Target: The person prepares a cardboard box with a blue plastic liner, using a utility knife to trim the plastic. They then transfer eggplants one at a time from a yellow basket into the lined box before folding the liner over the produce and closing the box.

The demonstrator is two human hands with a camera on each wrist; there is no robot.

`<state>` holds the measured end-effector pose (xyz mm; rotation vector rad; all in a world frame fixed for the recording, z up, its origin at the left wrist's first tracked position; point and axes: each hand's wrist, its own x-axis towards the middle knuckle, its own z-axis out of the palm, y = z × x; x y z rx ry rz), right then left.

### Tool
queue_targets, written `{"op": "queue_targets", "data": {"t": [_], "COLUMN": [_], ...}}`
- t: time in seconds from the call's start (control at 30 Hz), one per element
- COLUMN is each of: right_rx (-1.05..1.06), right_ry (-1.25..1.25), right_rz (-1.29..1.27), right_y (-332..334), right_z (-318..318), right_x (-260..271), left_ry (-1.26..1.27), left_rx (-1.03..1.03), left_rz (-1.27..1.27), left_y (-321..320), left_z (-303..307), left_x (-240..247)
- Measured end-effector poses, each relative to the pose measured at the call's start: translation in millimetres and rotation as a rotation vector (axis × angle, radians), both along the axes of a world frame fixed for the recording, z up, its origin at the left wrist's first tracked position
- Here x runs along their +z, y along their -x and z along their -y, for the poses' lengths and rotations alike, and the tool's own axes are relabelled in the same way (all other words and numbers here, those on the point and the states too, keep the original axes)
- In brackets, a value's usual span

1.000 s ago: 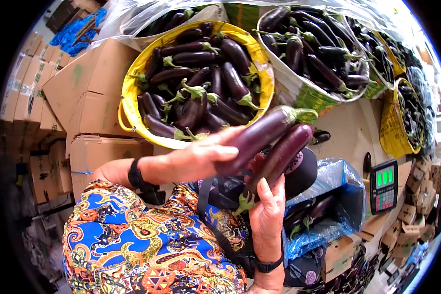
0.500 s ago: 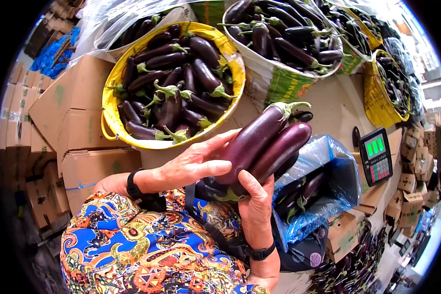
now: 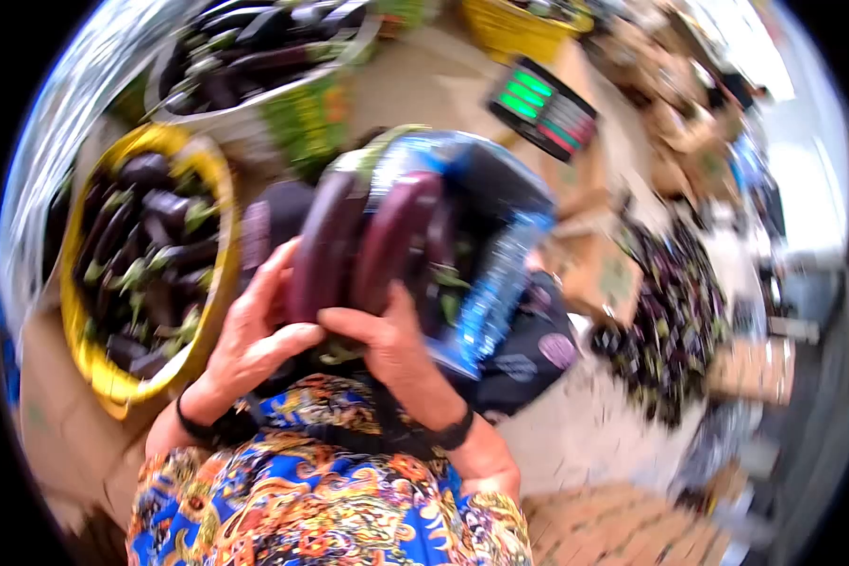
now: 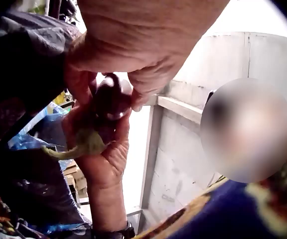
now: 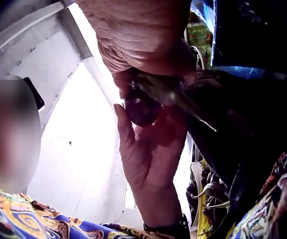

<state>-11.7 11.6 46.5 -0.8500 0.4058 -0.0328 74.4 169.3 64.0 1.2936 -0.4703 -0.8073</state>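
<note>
Gripping two eggplants side by side: left hand (image 3: 250,344) curled round the left eggplant (image 3: 323,241), right hand (image 3: 391,354) round the right eggplant (image 3: 398,231). Behind the fingers (image 3: 292,335) one blue bag (image 3: 505,255), leftward one yellow basket (image 3: 104,377).

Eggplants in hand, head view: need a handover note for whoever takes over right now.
Left hand: grips the stem end of the left eggplant.
Right hand: grips the stem end of the right eggplant.
Both are held side by side, upright, in front of the blue bag.
Done: two eggplants are out of the basket, and the bag seems to hold some (blurred).
Left: neither held eggplant is in the bag yet. The yellow basket holds many more.
</note>
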Motion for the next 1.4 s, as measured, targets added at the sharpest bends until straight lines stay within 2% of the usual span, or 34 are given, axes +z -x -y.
{"op": "queue_targets", "data": {"t": [0.1, 0.17, 0.23, 0.33, 0.37, 0.43, 0.47, 0.53, 0.57, 0.6, 0.63, 0.67, 0.7, 0.73, 0.77, 0.83, 0.9, 0.97, 1.0, 1.07, 1.1, 1.13, 1.17, 1.23, 1.3, 1.33, 1.37, 1.4], "right_rx": [-0.102, -0.157, -0.103, -0.218, -0.259, -0.317, -0.497, -0.794, -0.987, -1.175, -1.341, -1.461, -1.141, -1.099, -0.852, -0.538, -0.278, -0.114, -0.034, 0.069, 0.103, 0.091, 0.104, 0.014, 0.005, -0.012, -0.067, -0.066], "right_ry": [0.017, 0.070, -0.045, -0.170, -0.157, 0.031, 0.058, 0.334, 0.284, 0.414, 0.336, 0.303, 0.514, 0.512, 0.578, 0.569, 0.420, 0.036, 0.010, 0.028, 0.061, 0.159, 0.153, 0.179, 0.044, -0.072, -0.058, -0.025], "right_rz": [0.091, 0.143, -0.004, -0.068, -0.058, -0.174, -0.157, 0.113, 0.272, 0.320, 0.302, 0.199, 0.332, 0.070, 0.087, -0.028, -0.075, -0.056, 0.047, 0.214, 0.223, 0.174, 0.243, 0.103, -0.027, -0.014, -0.082, -0.110], "right_y": [16, 26, 41, 69, 80, 111, 121, 141, 151, 174, 204, 204, 196, 178, 152, 117, 89, 70, 63, 55, 52, 48, 49, 40, 33, 28, 24, 24], "right_z": [1, 4, 18, 33, 40, 76, 95, 151, 193, 247, 294, 304, 288, 276, 240, 176, 134, 110, 100, 81, 77, 71, 71, 57, 62, 65, 67, 81], "right_x": [-16, -16, -12, -6, -5, 23, 39, 76, 92, 90, 83, 84, 75, 61, 60, 30, 4, -19, -28, -21, -13, -12, -21, -15, -23, -25, -22, -33], "left_ry": [-0.089, -0.011, 0.037, -0.020, -0.034, -0.048, -0.048, -0.049, -0.050, -0.053, -0.047, -0.044, -0.029, -0.025, -0.027, -0.008, -0.006, 0.009, -0.007, 0.019, -0.015, 0.047, 0.145, 0.008, -0.083, 0.031, 0.143, 0.092], "left_rx": [-0.042, -0.062, -0.127, -0.163, -0.163, -0.184, -0.198, -0.193, -0.210, -0.230, -0.251, -0.252, -0.239, -0.241, -0.243, -0.249, -0.277, -0.258, -0.326, -0.384, -0.417, -0.408, -0.331, -0.197, -0.334, -0.230, -0.133, -0.021], "left_rz": [-0.097, -0.156, -0.404, -0.449, -0.458, -0.476, -0.478, -0.477, -0.481, -0.489, -0.493, -0.512, -0.522, -0.522, -0.528, -0.527, -0.521, -0.506, -0.483, -0.417, -0.310, -0.139, 0.007, 0.617, 0.642, 0.763, 0.887, 0.899], "left_y": [4, 4, -1, 3, 5, 7, 9, 14, 17, 19, 21, 22, 25, 26, 28, 28, 26, 20, 14, 4, -5, -6, 4, 8, 5, 1, -3, -13], "left_z": [10, 16, 21, 28, 33, 39, 42, 46, 48, 51, 54, 56, 58, 60, 62, 67, 69, 68, 63, 51, 48, 44, 45, 39, 26, 19, 8, -11], "left_x": [4, -5, -6, -11, -13, -12, -11, -16, -16, -15, -14, -17, -20, -18, -17, -14, -10, -11, -11, -24, -12, -23, -41, -38, -24, -28, -32, -22]}}
